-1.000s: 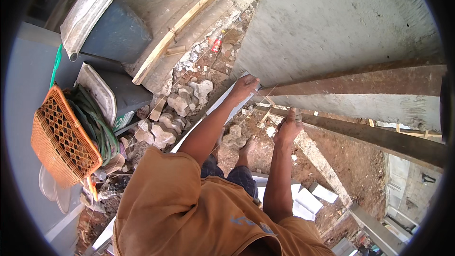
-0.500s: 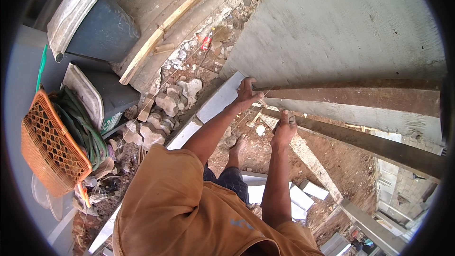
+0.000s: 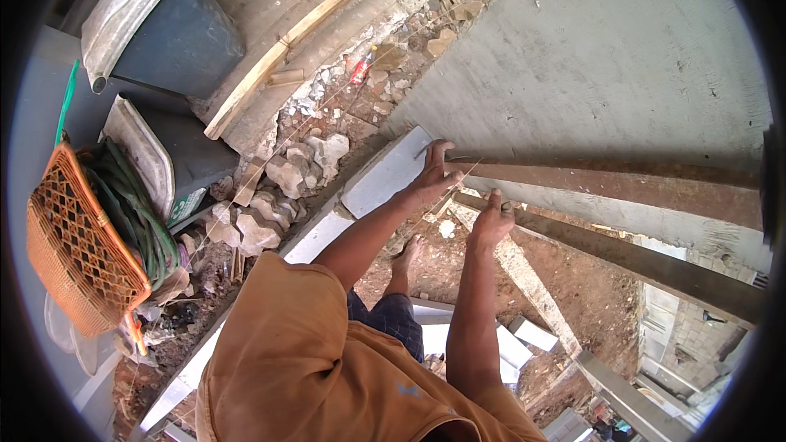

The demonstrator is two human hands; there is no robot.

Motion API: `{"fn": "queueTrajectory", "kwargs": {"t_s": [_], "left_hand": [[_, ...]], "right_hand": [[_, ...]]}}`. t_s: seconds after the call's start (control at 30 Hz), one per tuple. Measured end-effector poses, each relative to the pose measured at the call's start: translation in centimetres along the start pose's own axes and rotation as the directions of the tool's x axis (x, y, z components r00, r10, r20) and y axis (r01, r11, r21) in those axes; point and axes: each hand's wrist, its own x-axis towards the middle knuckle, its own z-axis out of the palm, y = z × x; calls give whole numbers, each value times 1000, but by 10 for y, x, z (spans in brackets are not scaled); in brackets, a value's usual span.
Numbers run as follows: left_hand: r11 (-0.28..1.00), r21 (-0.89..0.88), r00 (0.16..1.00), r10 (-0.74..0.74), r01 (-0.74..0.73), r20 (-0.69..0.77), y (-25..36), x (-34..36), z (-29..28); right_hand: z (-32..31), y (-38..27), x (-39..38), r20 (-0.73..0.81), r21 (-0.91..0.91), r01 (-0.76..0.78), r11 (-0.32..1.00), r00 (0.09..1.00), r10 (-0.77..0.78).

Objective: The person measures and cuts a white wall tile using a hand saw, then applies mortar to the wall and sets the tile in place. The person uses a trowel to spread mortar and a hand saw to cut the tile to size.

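My left hand [image 3: 432, 176] reaches to the far end of a pale grey block [image 3: 386, 173], beside the plastered wall [image 3: 606, 57]. Its thumb and fingers are apart near the end of the upper brown beam [image 3: 606, 178], and the fingertips partly hide what they touch. To its right, my right hand [image 3: 491, 224] is closed with the thumb up, next to the lower wooden beam [image 3: 630, 254]. What sits inside those fingers is hidden. A thin string [image 3: 327, 102] runs diagonally past the block row toward my left hand.
Broken stones [image 3: 286, 172] and rubble lie left of the block row. Farther left are a woven orange basket [image 3: 86, 245] holding a green hose [image 3: 135, 205], and dark tubs [image 3: 184, 41]. A timber plank [image 3: 303, 37] edges the concrete. White blocks [image 3: 512, 352] lie on the soil at right.
The view has shifted slightly. My left hand's thumb and fingers look more spread at the block's end. My right hand stays closed in nearly the same place.
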Motion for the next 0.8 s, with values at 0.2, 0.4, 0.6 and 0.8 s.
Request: {"fn": "queueTrajectory", "kwargs": {"t_s": [0.2, 0.4, 0.6, 0.8], "left_hand": [[995, 48, 996, -88, 87, 14, -17, 2, 2], [990, 51, 986, -133, 129, 102, -16, 6, -1], [986, 86, 985, -147, 140, 90, -16, 8, -5], [985, 74, 982, -163, 157, 92, -21, 6, -5]], "right_hand": [[15, 15, 12, -27, -35, 42, 998, 999, -43], [21, 37, 23, -83, -328, -67, 942, 996, 42], [10, 26, 18, -146, -156, 24, 988, 988, -47], [-6, 18, -17, -85, -157, 118, 981, 988, -132]]}}
